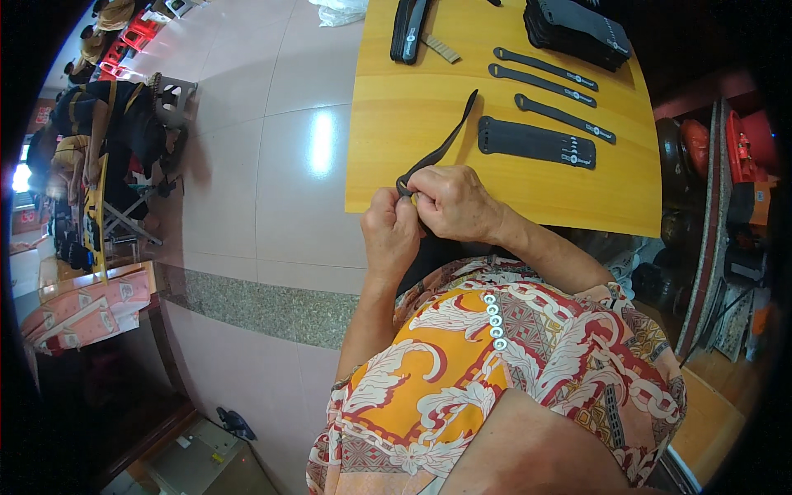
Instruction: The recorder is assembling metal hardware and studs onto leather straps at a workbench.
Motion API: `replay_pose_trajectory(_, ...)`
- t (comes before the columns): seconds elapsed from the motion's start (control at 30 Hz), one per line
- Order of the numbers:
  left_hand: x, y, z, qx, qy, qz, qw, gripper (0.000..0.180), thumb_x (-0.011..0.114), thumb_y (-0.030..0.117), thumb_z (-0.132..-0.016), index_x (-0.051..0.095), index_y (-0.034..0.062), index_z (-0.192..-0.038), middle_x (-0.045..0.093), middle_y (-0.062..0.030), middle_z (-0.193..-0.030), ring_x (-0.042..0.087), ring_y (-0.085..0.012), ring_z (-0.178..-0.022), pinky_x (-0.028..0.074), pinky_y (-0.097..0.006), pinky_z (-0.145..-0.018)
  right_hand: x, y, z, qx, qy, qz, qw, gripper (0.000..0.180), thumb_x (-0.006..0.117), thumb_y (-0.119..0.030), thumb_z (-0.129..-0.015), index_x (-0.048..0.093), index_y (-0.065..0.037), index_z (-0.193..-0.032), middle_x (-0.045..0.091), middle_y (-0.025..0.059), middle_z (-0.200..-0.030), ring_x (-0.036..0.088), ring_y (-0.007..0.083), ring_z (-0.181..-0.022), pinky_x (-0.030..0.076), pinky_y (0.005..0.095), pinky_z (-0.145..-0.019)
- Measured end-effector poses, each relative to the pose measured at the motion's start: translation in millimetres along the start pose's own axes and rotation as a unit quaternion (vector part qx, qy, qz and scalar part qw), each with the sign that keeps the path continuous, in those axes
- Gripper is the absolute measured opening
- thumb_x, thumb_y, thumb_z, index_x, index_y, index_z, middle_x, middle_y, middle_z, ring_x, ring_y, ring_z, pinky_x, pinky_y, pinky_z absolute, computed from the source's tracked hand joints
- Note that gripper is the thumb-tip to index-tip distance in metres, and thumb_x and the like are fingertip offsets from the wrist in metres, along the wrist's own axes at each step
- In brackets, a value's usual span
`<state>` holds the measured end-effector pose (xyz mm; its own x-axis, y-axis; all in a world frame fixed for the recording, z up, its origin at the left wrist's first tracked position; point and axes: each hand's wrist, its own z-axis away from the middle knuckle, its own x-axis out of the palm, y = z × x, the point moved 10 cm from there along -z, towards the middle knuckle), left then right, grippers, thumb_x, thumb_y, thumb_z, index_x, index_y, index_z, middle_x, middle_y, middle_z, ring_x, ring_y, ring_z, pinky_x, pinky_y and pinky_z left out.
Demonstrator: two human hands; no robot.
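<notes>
Both of my hands meet at the near left edge of a yellow table (pixel 569 198), pinching one end of a black strap (pixel 450 142). My left hand (pixel 391 231) is closed with its thumb against the strap's end. Curled over the same end from the right is my right hand (pixel 456 202). The strap's free end rises away from me over the tabletop. To the right of my hands lies a flat set of black straps (pixel 532 142) side by side. Beyond it, single straps with looped ends (pixel 565 118) lie slanted across the table.
At the table's far right is a thick stack of black straps (pixel 577 31). A black strap bundle (pixel 407 33) and a small tan ridged strip (pixel 441 48) lie far left. Shelves with red items (pixel 747 144) stand right. Another person (pixel 99 124) sits at a table on the left.
</notes>
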<state>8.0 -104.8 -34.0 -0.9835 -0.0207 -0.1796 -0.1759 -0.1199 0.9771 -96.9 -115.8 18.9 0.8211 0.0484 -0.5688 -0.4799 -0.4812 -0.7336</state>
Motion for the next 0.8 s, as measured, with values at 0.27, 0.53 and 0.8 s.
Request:
replay_pose_trajectory(0.27,1,-13,-3,-0.082,0.008,0.23,0.97,0.012,0.046,0.003,-0.083,0.049,0.0002,-0.072,0.047,-0.0042,-0.049,0.044,-0.0106,-0.038,0.036,-0.024,-0.034,-4,-34,3,-0.143,0.065,0.12,0.98,0.01,0.058,-0.006,-0.068,0.049,-0.005,-0.072,0.047,0.0103,-0.061,0.052,0.0287,-0.055,0.042,0.0385,-0.048)
replay_pose_trajectory(0.53,31,-16,12,-0.08,-0.066,0.424,0.9,0.008,0.046,0.003,-0.085,0.052,-0.0007,-0.082,0.048,-0.0058,-0.055,0.044,-0.0121,-0.043,0.041,-0.027,-0.042,-43,-3,-21,0.003,0.124,-0.003,0.992,0.012,0.052,0.003,-0.076,0.055,0.002,-0.087,0.057,0.0149,-0.07,0.058,0.0262,-0.061,0.045,0.033,-0.053)
replay_pose_trajectory(0.8,5,19,-2,0.054,-0.057,0.198,0.977,0.013,0.062,0.005,-0.083,0.059,-0.0043,-0.092,0.061,-0.008,-0.08,0.058,-0.012,-0.067,0.047,-0.022,-0.06,-17,6,-16,0.091,-0.053,-0.112,0.988,0.01,0.051,-0.002,-0.081,0.057,0.003,-0.087,0.06,0.0138,-0.074,0.059,0.0214,-0.068,0.046,0.0303,-0.062)
